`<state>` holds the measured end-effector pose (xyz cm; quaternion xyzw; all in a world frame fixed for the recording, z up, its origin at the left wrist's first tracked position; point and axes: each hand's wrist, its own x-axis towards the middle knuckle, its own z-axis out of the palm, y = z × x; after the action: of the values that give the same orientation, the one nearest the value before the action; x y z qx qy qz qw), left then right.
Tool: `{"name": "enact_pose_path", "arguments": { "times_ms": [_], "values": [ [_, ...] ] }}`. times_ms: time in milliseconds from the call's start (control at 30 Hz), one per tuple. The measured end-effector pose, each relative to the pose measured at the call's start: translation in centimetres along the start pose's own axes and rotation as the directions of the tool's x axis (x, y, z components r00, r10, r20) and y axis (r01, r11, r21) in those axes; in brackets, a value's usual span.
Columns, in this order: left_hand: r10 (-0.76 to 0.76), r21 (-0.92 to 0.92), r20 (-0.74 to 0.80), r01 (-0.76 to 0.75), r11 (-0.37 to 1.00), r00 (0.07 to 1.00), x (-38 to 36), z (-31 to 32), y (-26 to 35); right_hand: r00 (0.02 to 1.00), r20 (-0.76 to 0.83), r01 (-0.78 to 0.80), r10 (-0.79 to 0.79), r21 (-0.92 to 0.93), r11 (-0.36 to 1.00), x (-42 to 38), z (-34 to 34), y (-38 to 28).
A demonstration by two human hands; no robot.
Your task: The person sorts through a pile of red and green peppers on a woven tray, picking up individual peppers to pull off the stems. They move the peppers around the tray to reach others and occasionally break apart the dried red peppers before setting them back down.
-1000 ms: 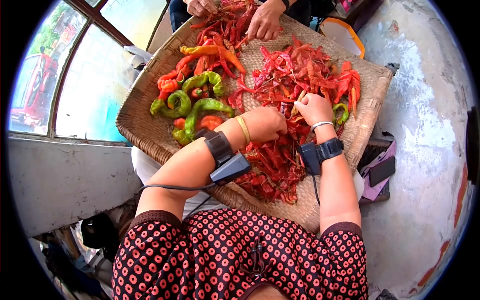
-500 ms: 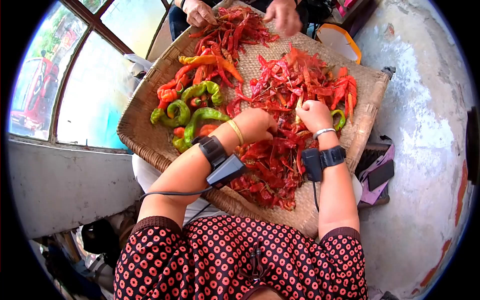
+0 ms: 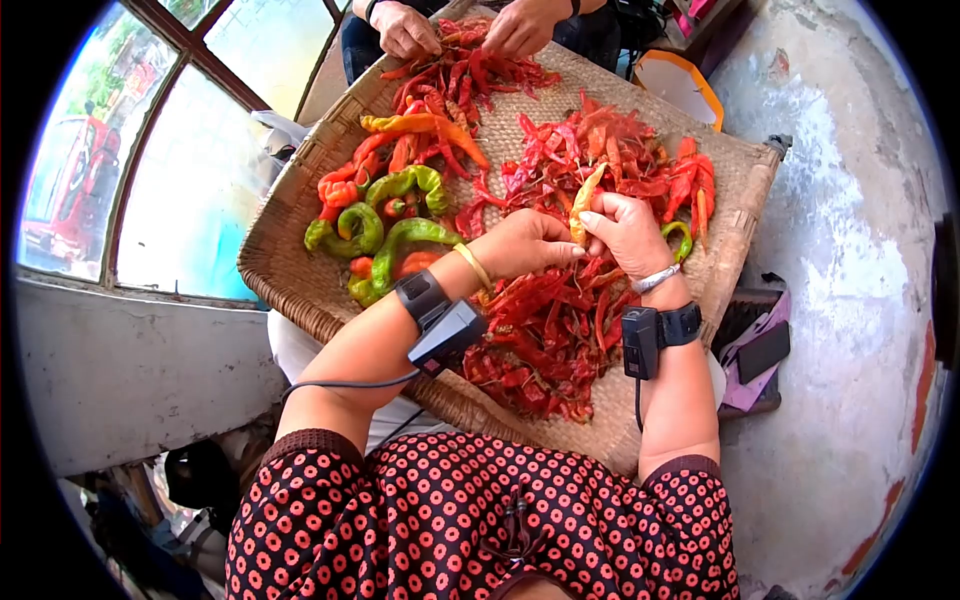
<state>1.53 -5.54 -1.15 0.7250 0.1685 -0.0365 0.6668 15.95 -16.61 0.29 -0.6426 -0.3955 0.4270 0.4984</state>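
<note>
A pale yellow-orange chili pepper (image 3: pixel 588 195) stands nearly upright between my hands. My right hand (image 3: pixel 628 238) is closed on it, thumb and fingers pinching its side. My left hand (image 3: pixel 528 243) pinches at the lower end of the same pepper, its thumb and forefinger pressed close. Below both hands lies a heap of dried red chilies (image 3: pixel 540 330). Beyond them spreads another pile of dried red chilies (image 3: pixel 600 145). Everything rests in a large woven basket tray (image 3: pixel 735 215).
Green peppers (image 3: pixel 410 235) and an orange-yellow pepper (image 3: pixel 425 125) lie at the tray's left. Across from me, another person's hands (image 3: pixel 408 30) work at a red chili pile (image 3: pixel 465 75). A phone (image 3: pixel 763 345) lies on purple cloth at right.
My right hand has turned and raised the yellow pepper from the pile. My left hand has moved right to meet it. The other person's right-side hand has come down to the chilies.
</note>
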Motion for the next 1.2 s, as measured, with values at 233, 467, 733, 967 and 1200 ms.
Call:
{"name": "enact_pose_path", "arguments": {
  "times_ms": [233, 467, 733, 967, 1200],
  "values": [
    [0.0, -0.253, -0.323, -0.086, 0.964, 0.946, 0.0, -2.4, 0.6, 0.99, -0.015, 0.127, -0.139, -0.319, 0.939, -0.2, 0.4, 0.0],
    [-0.166, -0.56, -0.563, -0.225, 0.798, 0.81, 0.0, -4.1, 0.0, 0.943, 0.278, 0.186, 0.185, -0.898, 0.399, -1.1, 2.4, 0.4],
    [0.216, 0.274, -0.004, -0.206, 0.939, 0.976, -0.5, -0.7, 0.4, 0.927, 0.336, 0.363, -0.166, -0.692, 0.624, -0.7, -0.4, 0.2],
    [0.197, 0.409, -0.019, -0.172, 0.896, 0.98, -1.0, -2.4, 0.8, 0.985, 0.017, 0.162, -0.17, -0.404, 0.9, -0.7, 0.2, -0.7],
    [0.315, 0.607, -0.59, 0.151, 0.78, 0.743, -1.4, -7.4, 0.9, 0.934, 0.322, 0.356, -0.152, -0.848, 0.393, -0.7, 4.1, 2.1]
  ]
}}
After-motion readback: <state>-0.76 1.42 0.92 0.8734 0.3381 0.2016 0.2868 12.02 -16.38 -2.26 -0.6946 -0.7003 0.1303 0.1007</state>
